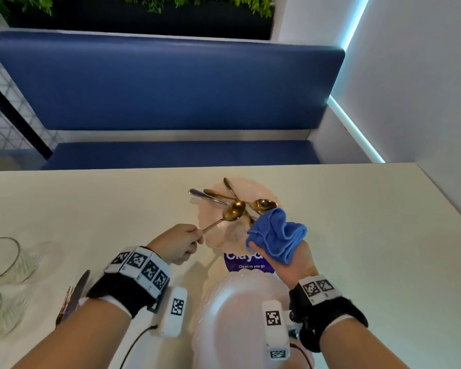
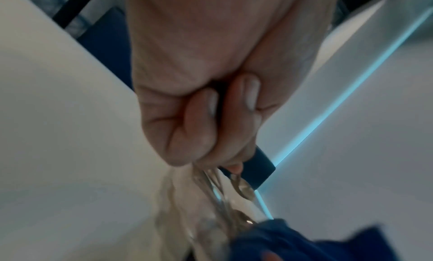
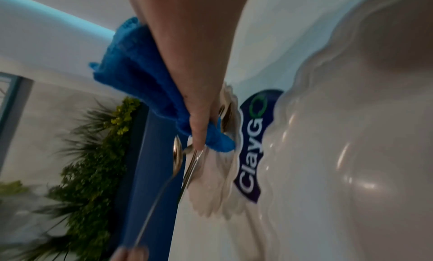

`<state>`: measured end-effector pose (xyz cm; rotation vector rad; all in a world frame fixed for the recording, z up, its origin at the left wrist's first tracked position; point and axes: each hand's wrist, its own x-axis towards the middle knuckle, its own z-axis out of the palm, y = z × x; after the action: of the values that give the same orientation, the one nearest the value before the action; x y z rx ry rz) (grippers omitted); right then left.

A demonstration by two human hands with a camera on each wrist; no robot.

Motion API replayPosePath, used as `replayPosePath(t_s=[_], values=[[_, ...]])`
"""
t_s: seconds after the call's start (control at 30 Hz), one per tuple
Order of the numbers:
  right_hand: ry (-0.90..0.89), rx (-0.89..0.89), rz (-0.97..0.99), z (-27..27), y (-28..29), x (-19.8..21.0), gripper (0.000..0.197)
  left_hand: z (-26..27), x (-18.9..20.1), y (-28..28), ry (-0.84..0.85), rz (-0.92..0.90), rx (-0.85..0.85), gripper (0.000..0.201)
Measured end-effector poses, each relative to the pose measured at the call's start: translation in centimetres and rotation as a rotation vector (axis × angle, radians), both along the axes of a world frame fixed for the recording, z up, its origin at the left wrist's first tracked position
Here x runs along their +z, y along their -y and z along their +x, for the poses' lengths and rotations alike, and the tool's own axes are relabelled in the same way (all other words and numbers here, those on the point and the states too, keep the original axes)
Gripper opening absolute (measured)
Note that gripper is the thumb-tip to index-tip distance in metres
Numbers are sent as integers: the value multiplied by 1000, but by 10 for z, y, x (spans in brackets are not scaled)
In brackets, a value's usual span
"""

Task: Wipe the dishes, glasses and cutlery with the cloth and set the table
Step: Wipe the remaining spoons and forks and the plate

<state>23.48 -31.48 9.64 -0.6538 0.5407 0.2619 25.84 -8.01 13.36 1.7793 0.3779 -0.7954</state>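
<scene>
My left hand [image 1: 183,242] pinches the handle of a gold spoon [image 1: 233,211], holding its bowl up over a pale pink plate [image 1: 210,225] at the table's middle. Several more spoons and a knife [image 1: 206,195] lie across that plate's far side. My right hand [image 1: 290,258] grips a folded blue cloth [image 1: 276,234] just right of the raised spoon, apart from it. A second pink plate [image 1: 232,323] sits near me between my wrists. In the right wrist view the cloth [image 3: 140,76] bunches against the palm and the spoon [image 3: 176,154] shows edge-on.
Two clear glasses [image 1: 0,259] stand at the table's left edge. Some dark cutlery [image 1: 75,296] lies under my left forearm. A purple sticker [image 1: 248,263] marks the white table [image 1: 357,235] between the plates. A blue bench [image 1: 165,83] runs behind the far edge.
</scene>
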Motion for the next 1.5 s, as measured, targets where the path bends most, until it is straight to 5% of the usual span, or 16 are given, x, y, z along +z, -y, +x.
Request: replayPosePath(t_s=[0.17, 0.3, 0.4, 0.47, 0.57, 0.73, 0.87, 1.0, 1.2, 1.27, 1.33, 1.5], values=[[46, 146, -170, 19, -51, 10, 29, -21, 7, 31, -23, -175, 71, 32], [163, 203, -814, 42, -59, 2, 24, -26, 14, 43, 52, -94, -11, 31], [106, 331, -1424, 66, -51, -1, 61, -26, 23, 39, 97, -80, -12, 31], [137, 325, -1523, 77, -46, -1, 56, -25, 28, 36, 115, -85, -5, 31], [227, 231, -1356, 81, -39, 5, 49, -28, 30, 34, 108, -104, 1, 28], [220, -11, -993, 70, -24, 5, 6, -47, 19, 35, 52, -162, -10, 27], [80, -27, -694, 60, -42, 3, 39, -46, 6, 51, 161, -69, -36, 26], [56, 237, -507, 33, -74, 5, 29, -36, -1, 56, 199, -72, 97, 30], [266, 547, -817, 29, -54, 24, 33, -17, 13, 28, 53, 72, -91, 11], [332, 640, -892, 30, -47, 37, 31, 0, 22, 17, 142, 38, 85, 28], [393, 690, -949, 27, -51, 48, 27, 10, 32, 16, 242, -93, 192, 25], [474, 733, -1022, 10, -85, 51, 27, 15, 18, 31, 173, -336, 401, 46]])
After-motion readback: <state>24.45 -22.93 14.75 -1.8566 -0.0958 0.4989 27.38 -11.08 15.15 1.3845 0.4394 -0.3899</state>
